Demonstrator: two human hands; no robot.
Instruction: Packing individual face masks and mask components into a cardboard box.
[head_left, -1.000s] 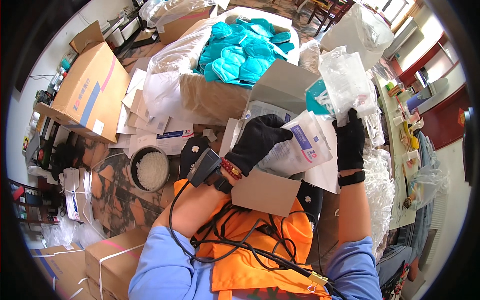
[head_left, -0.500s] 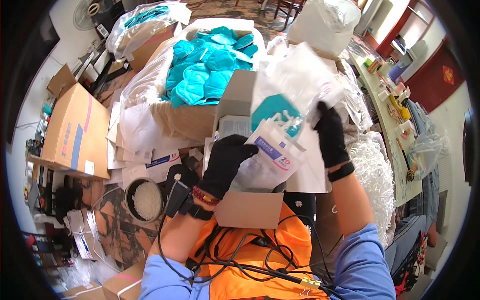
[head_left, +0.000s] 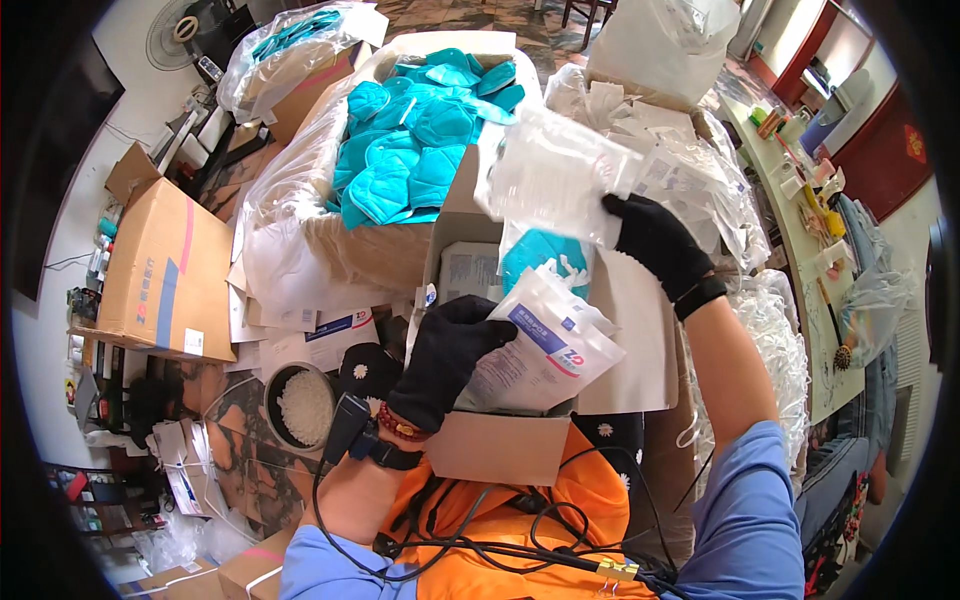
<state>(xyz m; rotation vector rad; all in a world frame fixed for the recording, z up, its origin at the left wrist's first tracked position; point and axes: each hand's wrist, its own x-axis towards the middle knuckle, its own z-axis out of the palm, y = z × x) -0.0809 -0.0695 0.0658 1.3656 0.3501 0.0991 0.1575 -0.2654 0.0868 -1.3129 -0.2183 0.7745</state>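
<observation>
My left hand (head_left: 450,350), in a black glove, is closed on a small stack of white printed plastic bags (head_left: 555,340) with a purple label, held over the open carton (head_left: 500,447) in front of me. My right hand (head_left: 660,243), also black-gloved, pinches the near right corner of a clear-and-white plastic bag (head_left: 555,175), raised to the upper right. Between them a teal face mask (head_left: 540,257) lies behind the stack, its lower part hidden, white straps beside it. Inside the carton are flat printed packets (head_left: 470,268).
Beyond the carton stands a large lined box (head_left: 320,235) heaped with teal masks (head_left: 420,130). White straps (head_left: 770,350) pile up on the right, beside a long table (head_left: 800,260). A bowl of white pieces (head_left: 303,405) and a tall cardboard box (head_left: 165,265) are on the left.
The bag in my right hand has swung left and flattened out over the mask. My left hand and its stack have come slightly nearer. The view has shifted a little.
</observation>
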